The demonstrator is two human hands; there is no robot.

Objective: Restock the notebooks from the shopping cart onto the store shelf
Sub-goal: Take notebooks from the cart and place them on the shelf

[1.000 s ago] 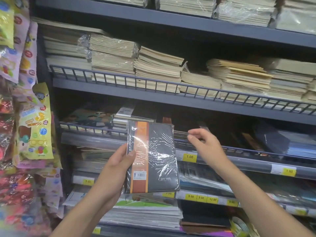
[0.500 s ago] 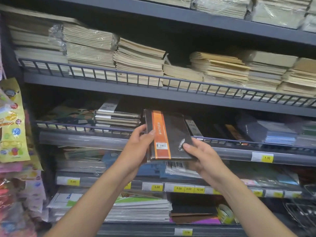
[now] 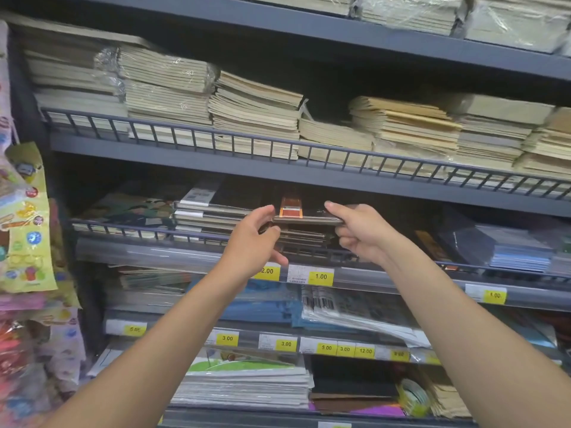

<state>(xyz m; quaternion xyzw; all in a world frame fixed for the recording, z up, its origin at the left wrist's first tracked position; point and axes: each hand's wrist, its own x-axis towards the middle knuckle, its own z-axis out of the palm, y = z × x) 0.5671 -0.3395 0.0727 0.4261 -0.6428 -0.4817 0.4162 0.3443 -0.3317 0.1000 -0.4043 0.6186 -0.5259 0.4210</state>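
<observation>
A dark notebook with an orange stripe (image 3: 304, 211), wrapped in clear film, lies nearly flat on top of a stack of similar dark notebooks (image 3: 304, 237) on the middle shelf (image 3: 173, 253). My left hand (image 3: 255, 237) grips its near left corner, thumb on top. My right hand (image 3: 360, 231) holds its right edge, with the index finger laid along the top. The shopping cart is out of view.
A wire rail (image 3: 123, 228) runs along the shelf front. More notebook stacks (image 3: 204, 216) sit to the left and blue pads (image 3: 519, 251) to the right. Cream exercise books (image 3: 256, 115) fill the shelf above. Yellow price tags (image 3: 320, 276) line the edges. Hanging toy packets (image 3: 26, 217) crowd the left.
The notebook went from upright in my left hand to tilted, then flat over the rail onto the stack. My right hand came off the rail and took its right edge.
</observation>
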